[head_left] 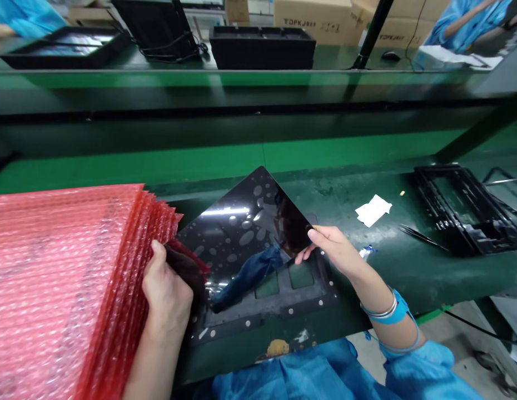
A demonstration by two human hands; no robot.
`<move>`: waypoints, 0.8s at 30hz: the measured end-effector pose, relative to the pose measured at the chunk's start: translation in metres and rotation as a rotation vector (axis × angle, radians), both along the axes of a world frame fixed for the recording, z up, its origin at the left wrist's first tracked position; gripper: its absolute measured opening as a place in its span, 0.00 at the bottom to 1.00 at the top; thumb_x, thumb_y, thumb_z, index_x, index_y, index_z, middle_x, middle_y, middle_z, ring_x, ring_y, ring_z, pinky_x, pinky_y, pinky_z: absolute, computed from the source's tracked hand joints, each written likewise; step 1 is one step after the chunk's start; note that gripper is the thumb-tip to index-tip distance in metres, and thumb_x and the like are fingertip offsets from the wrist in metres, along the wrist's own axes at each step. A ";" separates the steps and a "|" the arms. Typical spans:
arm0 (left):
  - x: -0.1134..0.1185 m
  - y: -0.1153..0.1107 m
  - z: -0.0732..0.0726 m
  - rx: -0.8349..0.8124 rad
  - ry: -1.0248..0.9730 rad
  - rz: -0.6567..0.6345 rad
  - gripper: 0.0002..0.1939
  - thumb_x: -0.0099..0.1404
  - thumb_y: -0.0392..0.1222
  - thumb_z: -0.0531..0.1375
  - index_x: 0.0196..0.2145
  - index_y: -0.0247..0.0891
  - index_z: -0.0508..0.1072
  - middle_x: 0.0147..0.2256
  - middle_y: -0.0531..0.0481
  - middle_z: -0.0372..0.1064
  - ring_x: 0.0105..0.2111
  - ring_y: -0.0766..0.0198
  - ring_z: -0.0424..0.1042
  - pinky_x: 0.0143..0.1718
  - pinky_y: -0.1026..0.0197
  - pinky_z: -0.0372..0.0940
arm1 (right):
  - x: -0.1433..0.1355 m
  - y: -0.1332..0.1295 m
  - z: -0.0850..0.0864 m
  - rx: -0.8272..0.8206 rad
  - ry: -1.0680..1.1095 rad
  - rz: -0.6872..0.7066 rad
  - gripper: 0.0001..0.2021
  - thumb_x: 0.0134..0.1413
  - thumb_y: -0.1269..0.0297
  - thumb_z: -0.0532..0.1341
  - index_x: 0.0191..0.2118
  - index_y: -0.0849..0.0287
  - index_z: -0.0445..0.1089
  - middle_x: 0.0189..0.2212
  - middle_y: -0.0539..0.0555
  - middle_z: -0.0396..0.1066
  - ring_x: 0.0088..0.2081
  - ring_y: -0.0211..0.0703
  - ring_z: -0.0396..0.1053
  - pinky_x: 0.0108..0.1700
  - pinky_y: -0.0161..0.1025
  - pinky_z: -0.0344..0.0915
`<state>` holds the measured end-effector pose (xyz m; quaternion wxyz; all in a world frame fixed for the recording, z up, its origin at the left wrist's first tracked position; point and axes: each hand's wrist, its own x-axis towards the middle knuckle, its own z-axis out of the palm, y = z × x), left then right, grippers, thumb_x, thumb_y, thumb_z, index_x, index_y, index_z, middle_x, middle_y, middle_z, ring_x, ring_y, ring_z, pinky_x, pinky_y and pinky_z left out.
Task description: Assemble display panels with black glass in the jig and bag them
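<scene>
Between my two hands a glossy black screen panel (242, 222) is held tilted, with pale bubble-like marks and light reflections across its face. My left hand (169, 286) grips its left corner, thumb on top and the other fingers hidden beneath. At the opposite corner my right hand (327, 244) pinches the edge between thumb and fingers. Below the panel lies a dark flat fixture plate (279, 303) with cut-outs and small round metal studs. Just left of my left hand stands a tall stack of red bubble-wrap sheets or bags (66, 278).
To the right on the green bench are white paper (374, 210), tweezers (423, 238) and black plastic frames (471, 211). Across a raised ledge stand a black box (262, 49), a monitor-like device (158, 28) and cardboard cartons (312, 19). Blue-sleeved people work at both far corners.
</scene>
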<state>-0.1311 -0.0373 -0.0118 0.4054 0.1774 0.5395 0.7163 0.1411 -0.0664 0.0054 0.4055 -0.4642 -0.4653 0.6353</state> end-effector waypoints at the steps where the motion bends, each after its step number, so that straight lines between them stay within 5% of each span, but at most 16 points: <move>1: 0.000 0.000 0.000 0.000 0.002 -0.015 0.08 0.65 0.45 0.62 0.33 0.38 0.75 0.39 0.52 0.77 0.50 0.63 0.72 0.62 0.61 0.60 | -0.001 0.000 -0.001 -0.012 0.018 -0.027 0.28 0.47 0.33 0.62 0.26 0.58 0.69 0.20 0.53 0.73 0.25 0.42 0.73 0.29 0.38 0.67; 8: -0.002 -0.001 -0.002 -0.071 -0.031 -0.109 0.11 0.62 0.48 0.65 0.36 0.36 0.76 0.39 0.50 0.79 0.51 0.60 0.73 0.58 0.61 0.65 | -0.008 0.002 -0.013 -0.051 0.089 -0.250 0.26 0.40 0.36 0.68 0.22 0.58 0.68 0.17 0.51 0.70 0.20 0.44 0.74 0.24 0.37 0.68; 13: 0.003 -0.008 0.002 -0.072 -0.046 -0.462 0.22 0.49 0.58 0.72 0.33 0.38 0.76 0.33 0.49 0.79 0.40 0.57 0.78 0.39 0.61 0.73 | 0.006 0.010 -0.021 -0.083 0.134 -0.430 0.25 0.37 0.41 0.72 0.21 0.57 0.66 0.14 0.54 0.71 0.20 0.45 0.74 0.23 0.36 0.67; 18: 0.009 -0.018 0.008 -0.126 0.029 -0.873 0.20 0.49 0.51 0.73 0.31 0.34 0.75 0.28 0.45 0.78 0.28 0.58 0.77 0.24 0.63 0.68 | 0.020 0.015 -0.031 -0.014 0.120 -0.539 0.23 0.43 0.42 0.70 0.23 0.58 0.67 0.17 0.55 0.74 0.22 0.45 0.75 0.24 0.36 0.67; 24: 0.012 -0.022 0.001 -0.121 0.106 -0.907 0.20 0.52 0.51 0.72 0.30 0.35 0.69 0.25 0.43 0.78 0.23 0.60 0.76 0.26 0.62 0.70 | 0.022 0.016 -0.034 -0.001 0.064 -0.558 0.23 0.44 0.42 0.70 0.24 0.56 0.63 0.17 0.55 0.73 0.21 0.45 0.74 0.23 0.37 0.67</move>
